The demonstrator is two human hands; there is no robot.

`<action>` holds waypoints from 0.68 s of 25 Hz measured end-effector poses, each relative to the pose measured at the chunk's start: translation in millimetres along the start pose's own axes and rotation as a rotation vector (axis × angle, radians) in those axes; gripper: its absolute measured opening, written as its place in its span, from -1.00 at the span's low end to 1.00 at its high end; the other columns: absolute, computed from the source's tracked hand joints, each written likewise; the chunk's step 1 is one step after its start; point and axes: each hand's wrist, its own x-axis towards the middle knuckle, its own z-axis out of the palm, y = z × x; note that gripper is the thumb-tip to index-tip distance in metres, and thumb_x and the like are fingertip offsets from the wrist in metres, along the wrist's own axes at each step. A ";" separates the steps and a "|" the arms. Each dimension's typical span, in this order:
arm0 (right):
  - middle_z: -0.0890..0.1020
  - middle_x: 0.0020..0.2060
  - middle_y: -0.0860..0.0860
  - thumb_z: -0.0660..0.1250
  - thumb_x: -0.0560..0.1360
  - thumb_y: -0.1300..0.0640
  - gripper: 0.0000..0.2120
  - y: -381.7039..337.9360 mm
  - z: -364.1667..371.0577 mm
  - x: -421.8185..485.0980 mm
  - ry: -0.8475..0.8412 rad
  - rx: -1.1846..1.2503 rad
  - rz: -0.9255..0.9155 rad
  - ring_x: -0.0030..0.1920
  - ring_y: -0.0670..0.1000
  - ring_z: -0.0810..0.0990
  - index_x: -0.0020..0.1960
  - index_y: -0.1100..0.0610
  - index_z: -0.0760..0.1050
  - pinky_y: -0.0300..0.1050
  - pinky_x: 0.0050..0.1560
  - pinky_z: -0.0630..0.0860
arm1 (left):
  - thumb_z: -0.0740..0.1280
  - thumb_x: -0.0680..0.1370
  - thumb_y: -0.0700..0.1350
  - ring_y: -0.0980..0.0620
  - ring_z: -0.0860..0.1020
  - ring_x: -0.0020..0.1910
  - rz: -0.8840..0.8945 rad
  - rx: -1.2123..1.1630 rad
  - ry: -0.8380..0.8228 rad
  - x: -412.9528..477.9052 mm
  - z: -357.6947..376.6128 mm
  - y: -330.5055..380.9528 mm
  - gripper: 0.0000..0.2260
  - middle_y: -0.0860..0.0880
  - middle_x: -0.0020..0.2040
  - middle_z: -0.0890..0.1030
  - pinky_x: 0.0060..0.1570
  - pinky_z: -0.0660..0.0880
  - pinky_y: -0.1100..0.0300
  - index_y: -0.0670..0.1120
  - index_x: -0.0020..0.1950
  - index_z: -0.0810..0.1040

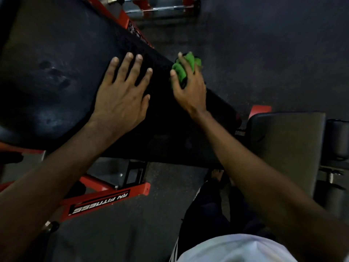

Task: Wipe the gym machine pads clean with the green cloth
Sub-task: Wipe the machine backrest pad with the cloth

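The green cloth [184,68] is bunched into a soft wad at the far right edge of the long black pad [56,63], where the pad's top rolls over to its side. The right hand [190,91] holds it. Its grip is closed around the wad, with thumb and fingers curled over it and folds of cloth showing between them. The left hand [120,99] lies flat on the pad just to the left, fingers straight and spread, holding nothing.

The cloth looks light and limp, so it should crush and fold to whatever shape the grip gives it. It likely needs to be gathered in the palm, as it is now, so that no loose tail drags. It should slide easily over the smooth, faintly shiny pad cover. The pad is probably firm with a little give, and its fixing to the red frame [105,201] should let it take pressing without shifting.

The pad's long axis runs on a diagonal, from far left to near right, narrowing toward the right end. The dull marks [54,72] on its left part suggest that this area is still unwiped. A second, greyer pad [287,144] sits beyond the narrow end at the right, apart from the cloth.
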 end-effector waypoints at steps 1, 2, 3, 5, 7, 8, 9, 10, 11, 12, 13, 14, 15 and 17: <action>0.36 0.51 0.05 0.22 0.60 -0.18 -0.48 -0.1 0.5 5.9 0.021 0.009 0.011 0.48 0.13 0.38 0.51 -0.04 0.37 0.15 0.33 0.48 | 0.04 0.66 0.08 -0.22 0.01 0.60 0.003 0.007 -0.009 -2.0 -0.2 -1.3 -0.44 -0.24 0.62 0.06 0.55 -0.10 -0.16 -0.11 0.62 0.12; 0.40 0.48 0.04 0.23 0.60 -0.17 -0.51 -1.2 0.9 0.7 0.029 0.013 -0.006 0.47 0.10 0.39 0.49 -0.05 0.39 0.14 0.32 0.49 | 0.04 0.66 0.08 -0.22 0.01 0.60 0.007 0.013 -0.017 -3.7 -0.5 -2.6 -0.44 -0.24 0.62 0.06 0.55 -0.10 -0.15 -0.11 0.62 0.12; 0.42 0.46 0.04 0.24 0.61 -0.14 -0.52 -2.7 -0.6 -15.0 0.030 0.022 -0.046 0.47 0.09 0.39 0.49 -0.04 0.40 0.12 0.33 0.48 | 0.04 0.66 0.08 -0.21 0.01 0.60 0.008 0.014 -0.021 -5.1 -0.9 -3.4 -0.44 -0.24 0.62 0.06 0.55 -0.10 -0.15 -0.10 0.62 0.12; 0.42 0.45 0.06 0.29 0.62 -0.07 -0.53 -2.6 -6.5 -62.8 -0.011 0.042 -0.144 0.47 0.08 0.38 0.49 0.01 0.41 0.05 0.36 0.46 | 0.04 0.66 0.08 -0.20 0.01 0.61 -0.010 0.017 -0.024 -5.9 -2.8 -3.0 -0.45 -0.23 0.62 0.06 0.55 -0.11 -0.15 -0.10 0.62 0.12; 0.40 0.46 0.08 0.34 0.60 -0.03 -0.52 2.4 -11.0 -107.0 -0.084 0.040 -0.219 0.49 0.08 0.35 0.49 0.06 0.42 0.01 0.38 0.44 | 0.03 0.65 0.09 -0.20 -0.01 0.61 -0.049 0.025 -0.023 -6.8 -6.5 -1.7 -0.44 -0.23 0.62 0.05 0.55 -0.12 -0.16 -0.10 0.62 0.11; 0.40 0.47 0.09 0.35 0.60 -0.03 -0.51 5.9 -10.9 -116.4 -0.101 0.029 -0.224 0.50 0.08 0.34 0.49 0.07 0.42 0.00 0.38 0.44 | 0.03 0.65 0.09 -0.20 -0.02 0.61 -0.070 0.028 -0.022 -8.4 -8.6 -1.5 -0.43 -0.23 0.62 0.04 0.55 -0.12 -0.16 -0.10 0.63 0.10; 0.39 0.47 0.08 0.36 0.60 -0.03 -0.51 7.1 -10.9 -114.5 -0.103 0.024 -0.218 0.50 0.07 0.34 0.49 0.08 0.42 -0.01 0.38 0.45 | 0.03 0.65 0.09 -0.20 -0.03 0.61 -0.086 0.029 -0.020 -10.8 -10.2 -2.3 -0.42 -0.23 0.62 0.03 0.55 -0.12 -0.16 -0.11 0.63 0.08; 0.39 0.48 0.08 0.35 0.60 -0.03 -0.51 5.2 -10.0 -103.8 -0.087 0.026 -0.208 0.50 0.06 0.34 0.49 0.08 0.42 -0.02 0.38 0.45 | 0.02 0.65 0.09 -0.20 -0.03 0.61 -0.094 0.030 -0.020 -13.8 -11.3 -3.6 -0.42 -0.23 0.62 0.01 0.55 -0.12 -0.15 -0.11 0.63 0.06; 0.38 0.49 0.07 0.34 0.60 -0.04 -0.51 0.6 -7.8 -88.3 -0.057 0.031 -0.199 0.50 0.06 0.35 0.49 0.08 0.42 -0.02 0.39 0.44 | 0.02 0.65 0.09 -0.20 -0.04 0.61 -0.096 0.030 -0.022 -17.4 -11.9 -5.1 -0.42 -0.23 0.63 0.00 0.55 -0.12 -0.15 -0.10 0.63 0.05; 0.38 0.50 0.07 0.33 0.61 -0.05 -0.52 -6.7 -5.3 -68.6 -0.021 0.039 -0.189 0.50 0.07 0.35 0.49 0.07 0.42 -0.01 0.41 0.42 | 0.02 0.66 0.08 -0.19 -0.05 0.61 -0.096 0.030 -0.023 -20.3 -11.8 -6.1 -0.42 -0.22 0.63 -0.01 0.55 -0.13 -0.14 -0.10 0.64 0.04; 0.40 0.49 0.06 0.31 0.62 -0.06 -0.53 -14.8 -3.6 -48.2 0.008 0.048 -0.168 0.50 0.06 0.36 0.49 0.05 0.42 -0.01 0.44 0.39 | 0.02 0.66 0.08 -0.19 -0.06 0.61 -0.093 0.031 -0.020 -21.9 -11.3 -6.3 -0.43 -0.22 0.63 -0.02 0.56 -0.14 -0.14 -0.10 0.64 0.03; 0.41 0.48 0.04 0.29 0.62 -0.08 -0.53 -21.6 -1.8 -30.3 0.028 0.051 -0.142 0.49 0.06 0.37 0.48 0.03 0.43 -0.02 0.46 0.36 | 0.01 0.67 0.08 -0.19 -0.07 0.61 -0.093 0.031 -0.017 -22.4 -10.3 -5.7 -0.43 -0.22 0.63 -0.03 0.56 -0.15 -0.13 -0.10 0.64 0.02; 0.42 0.48 0.02 0.27 0.62 -0.10 -0.54 -26.9 -0.7 -18.8 0.032 0.050 -0.120 0.49 0.05 0.36 0.48 0.00 0.42 -0.06 0.48 0.32 | 0.00 0.67 0.08 -0.19 -0.07 0.61 -0.094 0.027 -0.014 -21.9 -9.0 -4.9 -0.43 -0.22 0.63 -0.02 0.56 -0.15 -0.13 -0.10 0.64 0.02; 0.42 0.47 0.01 0.26 0.62 -0.12 -0.53 -26.7 -0.7 -21.7 0.009 0.048 -0.124 0.51 0.05 0.34 0.50 0.00 0.40 -0.04 0.52 0.27 | 0.01 0.67 0.08 -0.18 -0.06 0.61 -0.100 0.008 -0.010 -20.8 -8.5 -3.9 -0.44 -0.22 0.63 -0.01 0.56 -0.14 -0.13 -0.10 0.64 0.04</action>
